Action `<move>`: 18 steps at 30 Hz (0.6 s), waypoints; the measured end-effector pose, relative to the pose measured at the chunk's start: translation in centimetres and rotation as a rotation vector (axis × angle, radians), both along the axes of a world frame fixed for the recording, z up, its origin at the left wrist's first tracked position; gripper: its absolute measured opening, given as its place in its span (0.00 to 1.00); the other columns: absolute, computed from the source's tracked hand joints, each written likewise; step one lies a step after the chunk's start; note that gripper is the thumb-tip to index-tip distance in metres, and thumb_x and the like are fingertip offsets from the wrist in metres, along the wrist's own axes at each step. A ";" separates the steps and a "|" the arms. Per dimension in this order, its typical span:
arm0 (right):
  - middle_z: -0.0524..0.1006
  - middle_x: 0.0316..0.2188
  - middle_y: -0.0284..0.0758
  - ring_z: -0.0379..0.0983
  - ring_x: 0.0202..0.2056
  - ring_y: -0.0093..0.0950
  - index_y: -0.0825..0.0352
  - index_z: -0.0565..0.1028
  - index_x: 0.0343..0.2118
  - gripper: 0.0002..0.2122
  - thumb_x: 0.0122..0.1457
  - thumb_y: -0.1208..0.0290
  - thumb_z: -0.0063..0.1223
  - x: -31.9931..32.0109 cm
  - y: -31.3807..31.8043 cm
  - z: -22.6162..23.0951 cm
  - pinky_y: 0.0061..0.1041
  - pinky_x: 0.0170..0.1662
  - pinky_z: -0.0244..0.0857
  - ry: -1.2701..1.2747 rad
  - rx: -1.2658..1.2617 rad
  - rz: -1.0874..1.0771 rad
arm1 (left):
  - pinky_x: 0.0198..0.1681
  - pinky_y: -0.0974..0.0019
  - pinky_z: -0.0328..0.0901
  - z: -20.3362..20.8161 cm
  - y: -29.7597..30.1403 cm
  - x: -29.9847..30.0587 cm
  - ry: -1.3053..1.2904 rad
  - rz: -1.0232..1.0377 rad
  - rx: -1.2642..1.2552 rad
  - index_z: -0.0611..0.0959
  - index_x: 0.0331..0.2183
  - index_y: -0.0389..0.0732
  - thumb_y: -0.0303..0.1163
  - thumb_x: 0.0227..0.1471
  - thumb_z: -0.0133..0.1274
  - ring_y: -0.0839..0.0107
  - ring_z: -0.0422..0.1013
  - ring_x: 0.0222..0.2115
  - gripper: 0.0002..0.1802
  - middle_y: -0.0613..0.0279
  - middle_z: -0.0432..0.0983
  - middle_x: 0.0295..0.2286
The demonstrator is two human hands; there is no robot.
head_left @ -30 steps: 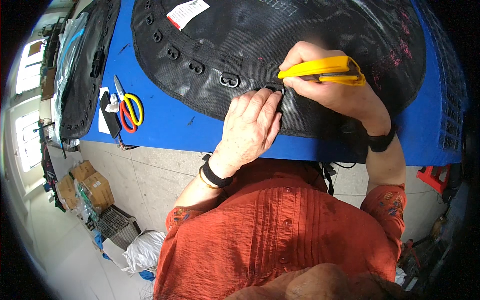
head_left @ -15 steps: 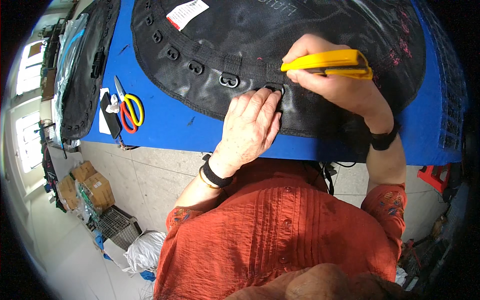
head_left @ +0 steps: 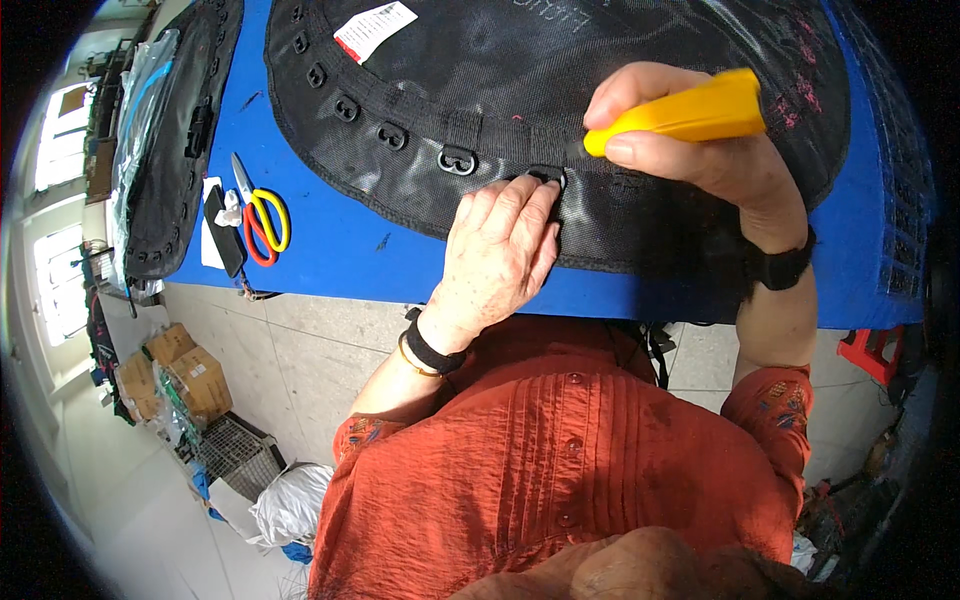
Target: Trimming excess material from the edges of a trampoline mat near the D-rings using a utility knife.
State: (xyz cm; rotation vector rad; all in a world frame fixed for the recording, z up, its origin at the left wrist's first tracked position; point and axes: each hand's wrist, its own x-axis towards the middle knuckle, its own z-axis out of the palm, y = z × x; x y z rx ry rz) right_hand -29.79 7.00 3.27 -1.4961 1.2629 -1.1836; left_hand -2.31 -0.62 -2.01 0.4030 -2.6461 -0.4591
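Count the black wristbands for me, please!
2. One black wristband is around the wrist of the left hand, and a second black wristband is around the wrist of the right hand.

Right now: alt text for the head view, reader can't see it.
A person's right hand holds a yellow tool over a large, curved-edged black mesh sheet, the left hand resting on it at a black clip. Scissors lie to the left on the blue tabletop.
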 end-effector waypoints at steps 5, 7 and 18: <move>0.86 0.44 0.37 0.84 0.49 0.31 0.65 0.79 0.49 0.16 0.58 0.71 0.65 -0.2 -0.1 -0.8 0.29 0.55 0.77 -0.134 0.093 -0.036 | 0.54 0.52 0.69 0.0 0.0 -0.1 -0.006 0.002 -0.001 0.82 0.55 0.38 0.26 0.50 0.66 0.52 0.74 0.48 0.28 0.52 0.78 0.49; 0.86 0.44 0.37 0.84 0.50 0.30 0.62 0.79 0.49 0.15 0.58 0.70 0.65 -1.0 -0.2 -1.4 0.31 0.56 0.77 -0.128 0.106 -0.004 | 0.54 0.52 0.69 0.0 0.0 -0.1 -0.007 0.002 0.000 0.82 0.55 0.38 0.26 0.50 0.66 0.52 0.75 0.48 0.28 0.52 0.78 0.49; 0.86 0.44 0.35 0.84 0.50 0.32 0.60 0.80 0.48 0.15 0.58 0.69 0.66 -1.0 -0.6 -2.7 0.32 0.55 0.78 -0.126 0.101 0.040 | 0.54 0.53 0.69 0.0 0.0 -0.1 0.008 -0.003 0.004 0.82 0.55 0.38 0.25 0.50 0.66 0.53 0.75 0.47 0.28 0.52 0.78 0.49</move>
